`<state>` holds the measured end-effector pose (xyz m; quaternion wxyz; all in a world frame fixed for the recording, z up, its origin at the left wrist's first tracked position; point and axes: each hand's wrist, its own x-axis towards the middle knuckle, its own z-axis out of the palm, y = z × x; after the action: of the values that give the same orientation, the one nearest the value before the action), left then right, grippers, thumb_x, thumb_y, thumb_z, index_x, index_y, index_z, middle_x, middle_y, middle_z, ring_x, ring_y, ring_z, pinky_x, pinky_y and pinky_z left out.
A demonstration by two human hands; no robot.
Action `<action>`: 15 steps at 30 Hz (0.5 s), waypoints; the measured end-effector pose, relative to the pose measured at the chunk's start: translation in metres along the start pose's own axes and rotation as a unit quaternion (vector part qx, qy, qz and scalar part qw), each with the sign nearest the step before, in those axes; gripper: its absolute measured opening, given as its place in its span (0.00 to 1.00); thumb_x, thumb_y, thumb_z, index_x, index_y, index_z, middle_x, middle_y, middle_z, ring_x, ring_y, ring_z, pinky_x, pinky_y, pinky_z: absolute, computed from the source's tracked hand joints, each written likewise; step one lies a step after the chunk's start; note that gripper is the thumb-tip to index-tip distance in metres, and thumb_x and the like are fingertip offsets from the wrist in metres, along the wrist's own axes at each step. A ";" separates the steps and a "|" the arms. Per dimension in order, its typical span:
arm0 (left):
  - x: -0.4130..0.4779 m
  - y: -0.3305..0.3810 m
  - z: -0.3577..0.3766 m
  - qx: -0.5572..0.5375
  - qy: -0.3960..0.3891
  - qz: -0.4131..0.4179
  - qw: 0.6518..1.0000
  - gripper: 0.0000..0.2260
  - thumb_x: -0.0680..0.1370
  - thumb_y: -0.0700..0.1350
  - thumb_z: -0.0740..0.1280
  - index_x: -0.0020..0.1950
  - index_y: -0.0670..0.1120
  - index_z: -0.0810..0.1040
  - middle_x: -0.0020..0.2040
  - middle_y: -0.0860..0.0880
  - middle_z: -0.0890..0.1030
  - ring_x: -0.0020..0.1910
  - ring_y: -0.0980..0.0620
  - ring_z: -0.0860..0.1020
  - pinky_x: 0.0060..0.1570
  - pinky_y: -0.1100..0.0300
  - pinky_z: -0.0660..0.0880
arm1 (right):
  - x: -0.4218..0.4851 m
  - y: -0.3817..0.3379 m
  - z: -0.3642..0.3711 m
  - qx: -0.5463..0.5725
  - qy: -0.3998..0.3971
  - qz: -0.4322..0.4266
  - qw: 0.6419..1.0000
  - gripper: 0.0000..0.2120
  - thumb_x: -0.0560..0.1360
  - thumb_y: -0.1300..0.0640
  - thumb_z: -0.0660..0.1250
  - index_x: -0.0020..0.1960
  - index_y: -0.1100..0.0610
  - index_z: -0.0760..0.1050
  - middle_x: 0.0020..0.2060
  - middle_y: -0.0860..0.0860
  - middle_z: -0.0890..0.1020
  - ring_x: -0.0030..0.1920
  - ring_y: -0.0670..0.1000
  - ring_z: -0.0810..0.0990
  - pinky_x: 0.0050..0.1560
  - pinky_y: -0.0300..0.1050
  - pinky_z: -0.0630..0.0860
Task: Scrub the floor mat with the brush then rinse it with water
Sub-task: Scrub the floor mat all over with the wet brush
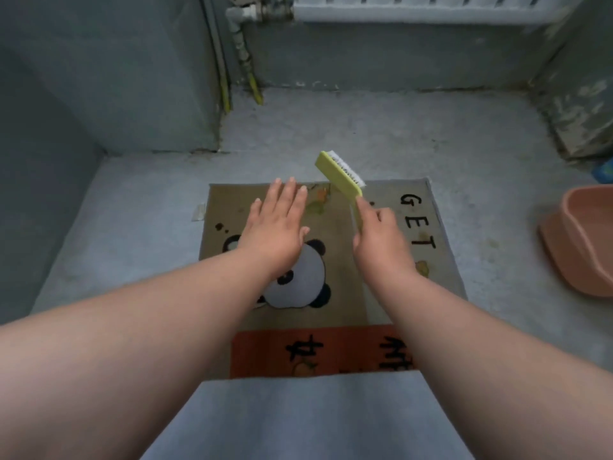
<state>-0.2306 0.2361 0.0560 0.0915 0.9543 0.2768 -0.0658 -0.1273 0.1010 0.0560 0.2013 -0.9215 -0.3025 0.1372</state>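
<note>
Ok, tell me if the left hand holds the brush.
No, the right hand grips the brush; the left hand is open over the mat.

This is a plain utility corner of a home, though whether balcony or washroom is unclear. It has a rough grey concrete floor (365, 134) and grey painted walls (132, 78), flaking at the right. A white radiator (421, 8) is fed by corner pipes (243, 48). There is 1 pink basin (583, 240) and 1 panda mat (331, 227).

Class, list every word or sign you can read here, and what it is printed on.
"GET": black letters on the tan panda-print floor mat.
"ET": below it, possibly incomplete.
Black characters on the mat's orange band: partly covered by the arms, not readable.
</note>
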 end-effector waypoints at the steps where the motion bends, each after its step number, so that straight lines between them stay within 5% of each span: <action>1: -0.010 -0.016 0.002 0.002 -0.004 -0.001 1.000 0.28 0.83 0.52 0.50 0.78 0.48 0.39 0.78 0.50 0.36 0.77 0.48 0.35 0.76 0.46 0.42 | -0.010 -0.014 0.007 -0.010 -0.007 0.001 1.000 0.27 0.81 0.58 0.56 0.77 0.48 0.54 0.59 0.56 0.68 0.43 0.54 0.70 0.44 0.47 0.69; 15: -0.143 -0.150 0.096 -0.033 -0.077 -0.089 0.993 0.30 0.81 0.40 0.54 0.78 0.46 0.40 0.79 0.48 0.39 0.78 0.47 0.38 0.77 0.48 0.47 | -0.151 -0.105 0.164 0.025 -0.154 0.002 0.988 0.26 0.81 0.57 0.54 0.78 0.47 0.53 0.57 0.56 0.70 0.44 0.54 0.74 0.45 0.45 0.72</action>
<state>-0.4387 0.2665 -0.0328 0.1374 0.9147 0.3544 -0.1375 -0.3588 0.1329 -0.0208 0.1752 -0.8844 -0.3246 0.2859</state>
